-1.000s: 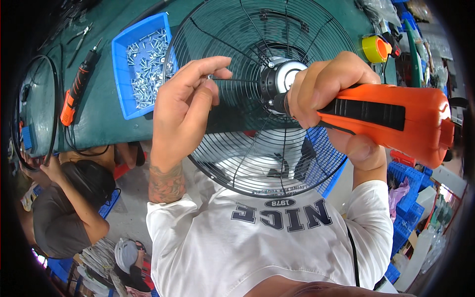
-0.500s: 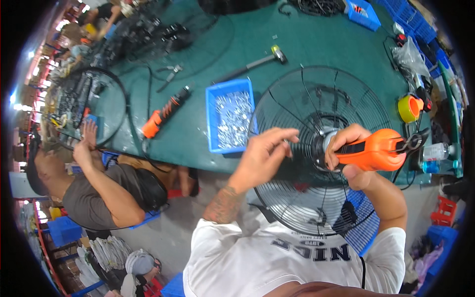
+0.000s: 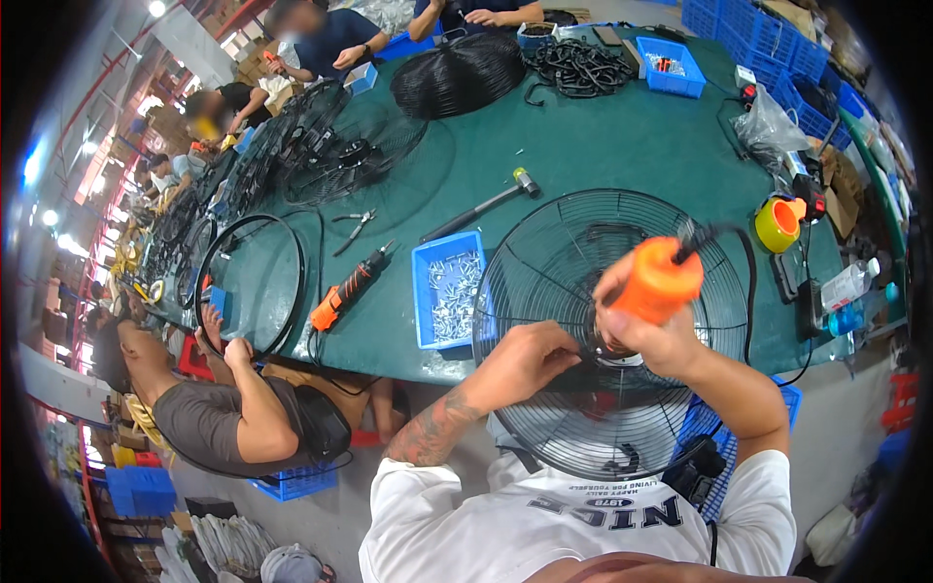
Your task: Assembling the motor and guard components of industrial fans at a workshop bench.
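Note:
A black wire fan guard lies in front of me, its near part overhanging the green table's edge. My right hand is wrapped round an orange corded electric screwdriver, which stands upright over the guard's centre. Its tip is hidden beneath the hand. Beside it, my left hand hovers over the guard left of the hub, thumb and fingers pinched together. Whatever they hold is too small to make out. Close to the left hand is a blue bin of loose silver screws.
Left of the bin lie another orange power screwdriver and pliers; beyond it, a hammer. A co-worker at left has hands at a black ring. Tape and a bottle stand at right.
The screwdriver has swung from lying sideways to upright over the guard's centre. My left hand's spread fingers have drawn together. The view has tilted up, showing more of the far table.

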### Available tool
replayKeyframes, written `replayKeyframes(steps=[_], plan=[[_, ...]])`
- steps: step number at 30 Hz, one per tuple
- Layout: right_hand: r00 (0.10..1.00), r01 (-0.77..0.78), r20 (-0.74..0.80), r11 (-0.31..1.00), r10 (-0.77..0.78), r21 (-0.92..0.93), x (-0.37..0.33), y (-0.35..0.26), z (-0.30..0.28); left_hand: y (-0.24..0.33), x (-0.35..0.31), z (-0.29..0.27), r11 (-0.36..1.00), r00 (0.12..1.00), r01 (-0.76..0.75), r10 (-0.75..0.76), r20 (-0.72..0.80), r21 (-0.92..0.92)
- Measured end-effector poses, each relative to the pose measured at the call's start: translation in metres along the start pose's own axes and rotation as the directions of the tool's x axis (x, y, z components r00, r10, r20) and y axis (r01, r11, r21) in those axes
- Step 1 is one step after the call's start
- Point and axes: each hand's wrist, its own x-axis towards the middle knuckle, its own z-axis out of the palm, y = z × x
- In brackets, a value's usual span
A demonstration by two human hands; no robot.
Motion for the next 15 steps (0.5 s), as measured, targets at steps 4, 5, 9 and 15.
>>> replayKeyframes(steps=[4,5,9,15], plan=[[0.998,-0.056,-0.020,0.988,0.060,0.147,0.005,-0.038,0.002,-0.005,0.003,0.014,0.998,0.999,0.049,-0.049,-0.011,0.036],[0.999,0.029,0.008,0.975,-0.032,0.222,0.000,-0.039,0.002,-0.002,0.006,0.017,0.998,0.999,0.050,-0.050,-0.012,0.023],[0.915,0.357,0.096,0.895,-0.393,0.268,-0.019,-0.034,-0.007,0.024,0.012,0.018,0.999,1.000,0.016,-0.016,-0.006,-0.048],[0.934,0.336,0.112,0.940,-0.340,0.053,-0.046,-0.041,-0.021,0.035,0.010,0.028,0.996,0.993,-0.090,0.090,0.069,-0.004]])
